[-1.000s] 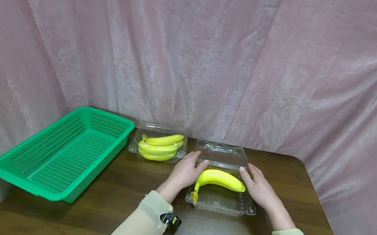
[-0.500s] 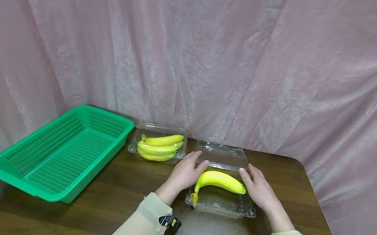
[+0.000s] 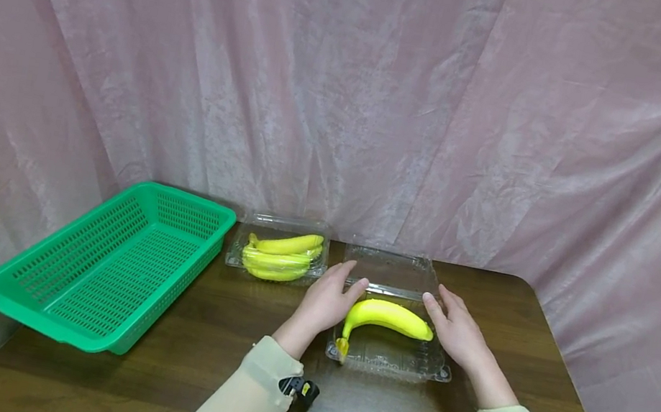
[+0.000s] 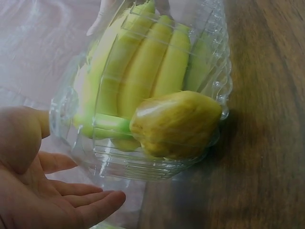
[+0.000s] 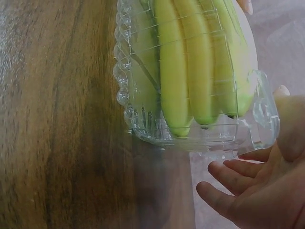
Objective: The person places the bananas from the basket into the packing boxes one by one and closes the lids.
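A clear plastic clamshell box [image 3: 402, 364] lies on the table with its lid [image 3: 394, 273] folded back toward the curtain. On top inside curves a yellow banana [image 3: 387, 315], its stem hanging over the near left corner. Through the clear wall, the left wrist view shows several bananas [image 4: 145, 71] side by side, the stem end [image 4: 176, 124] jutting toward the camera. My left hand [image 3: 324, 300] is at the box's left side, fingers extended and thumb near the hinge. My right hand [image 3: 461, 330] mirrors it on the right, its fingers [image 5: 228, 176] loosely spread beside the box's end.
Left of these stands a second clamshell box [image 3: 232, 259] holding several bananas [image 3: 278, 261]. A long green plastic basket [image 3: 175, 289] occupies the table's left side. Behind the brown wooden table [image 3: 201, 352] hangs a pink curtain [image 3: 349, 92].
The folded-back lid's far edge now shows slightly higher. Both hands keep nearly the same place at the box's sides, and the bananas have not moved.
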Demonstrator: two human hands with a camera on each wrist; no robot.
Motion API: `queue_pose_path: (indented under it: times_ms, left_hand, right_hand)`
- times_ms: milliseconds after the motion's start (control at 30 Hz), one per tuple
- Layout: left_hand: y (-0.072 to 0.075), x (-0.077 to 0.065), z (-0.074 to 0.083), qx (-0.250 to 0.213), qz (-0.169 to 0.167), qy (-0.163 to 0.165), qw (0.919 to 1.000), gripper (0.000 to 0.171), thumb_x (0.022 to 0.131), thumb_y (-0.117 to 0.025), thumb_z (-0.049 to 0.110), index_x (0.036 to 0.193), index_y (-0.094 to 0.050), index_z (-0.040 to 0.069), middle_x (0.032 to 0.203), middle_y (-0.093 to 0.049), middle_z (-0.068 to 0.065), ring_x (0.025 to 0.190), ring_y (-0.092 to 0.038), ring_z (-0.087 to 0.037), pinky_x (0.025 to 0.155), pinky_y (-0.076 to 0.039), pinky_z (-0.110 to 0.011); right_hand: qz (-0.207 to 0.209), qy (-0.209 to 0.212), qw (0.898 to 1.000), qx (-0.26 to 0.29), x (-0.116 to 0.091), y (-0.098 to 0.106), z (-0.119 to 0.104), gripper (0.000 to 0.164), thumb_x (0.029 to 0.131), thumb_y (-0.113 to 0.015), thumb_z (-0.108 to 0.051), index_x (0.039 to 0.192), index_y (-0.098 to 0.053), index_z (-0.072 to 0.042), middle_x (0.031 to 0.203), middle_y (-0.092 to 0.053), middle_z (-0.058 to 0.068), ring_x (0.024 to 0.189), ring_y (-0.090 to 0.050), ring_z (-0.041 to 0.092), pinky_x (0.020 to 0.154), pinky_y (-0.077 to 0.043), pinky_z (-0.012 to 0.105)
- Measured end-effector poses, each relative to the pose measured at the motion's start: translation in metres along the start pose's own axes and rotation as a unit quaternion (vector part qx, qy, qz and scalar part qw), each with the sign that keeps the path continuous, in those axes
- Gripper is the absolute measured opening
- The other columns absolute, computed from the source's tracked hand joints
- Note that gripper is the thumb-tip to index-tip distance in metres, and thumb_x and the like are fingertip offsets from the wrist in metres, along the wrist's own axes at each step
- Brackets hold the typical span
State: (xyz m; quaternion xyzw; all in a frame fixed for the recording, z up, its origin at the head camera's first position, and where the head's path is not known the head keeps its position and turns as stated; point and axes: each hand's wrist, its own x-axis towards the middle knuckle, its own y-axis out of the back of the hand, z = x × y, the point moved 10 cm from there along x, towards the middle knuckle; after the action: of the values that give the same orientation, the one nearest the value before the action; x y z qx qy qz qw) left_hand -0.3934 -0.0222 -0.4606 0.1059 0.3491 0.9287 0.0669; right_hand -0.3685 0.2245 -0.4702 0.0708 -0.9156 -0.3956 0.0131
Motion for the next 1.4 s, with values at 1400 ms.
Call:
queue_pose_path:
  times_ms: [1400]
  left_hand:
    - [0.013, 0.000, 0.008, 0.008, 0.055, -0.031, 0.9980, 0.056, 0.108, -0.070, 0.020, 0.159, -0.055, 0.004, 0.155, -0.059, -0.024, 0.144, -0.056, -0.043, 0.119, -0.045, -0.058]
  right_hand:
    - [0.118, 0.018, 0.993, 0.017, -0.002, 0.025, 0.002, 0.080, 0.115, -0.057, -0.050, 0.165, -0.039, 0.010, 0.151, -0.055, 0.029, 0.126, -0.060, 0.042, 0.102, -0.050, 0.059]
